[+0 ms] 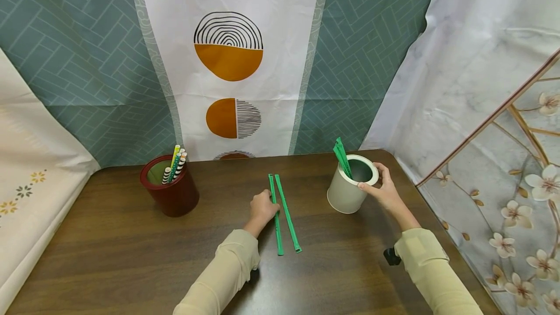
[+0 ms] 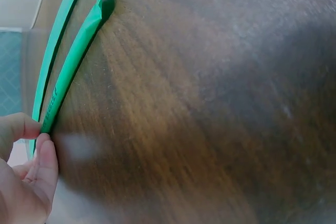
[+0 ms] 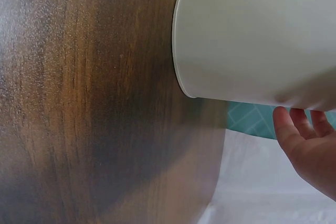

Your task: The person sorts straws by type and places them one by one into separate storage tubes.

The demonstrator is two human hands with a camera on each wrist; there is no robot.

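Note:
Two long green paper-wrapped straws lie side by side on the table. My left hand (image 1: 262, 209) pinches the left wrapped straw (image 1: 279, 237) near its middle; the left wrist view shows thumb and fingertips at that straw (image 2: 73, 64). Just to its right is the other wrapped straw (image 1: 288, 215), apart from the hand in the head view. At the right, my right hand (image 1: 388, 193) holds the rim of an off-white canister (image 1: 343, 196), thumb at the near side and fingers at the far side. More green wrapped straws (image 1: 342, 157) lean inside the canister, their lower ends hidden.
A dark red canister (image 1: 175, 201) stands at the left with several striped and coloured straws (image 1: 177, 165) in it. A patterned cloth (image 1: 245, 86) hangs behind the wooden table (image 1: 131, 256). A small black object (image 1: 392, 256) shows beside the right sleeve.

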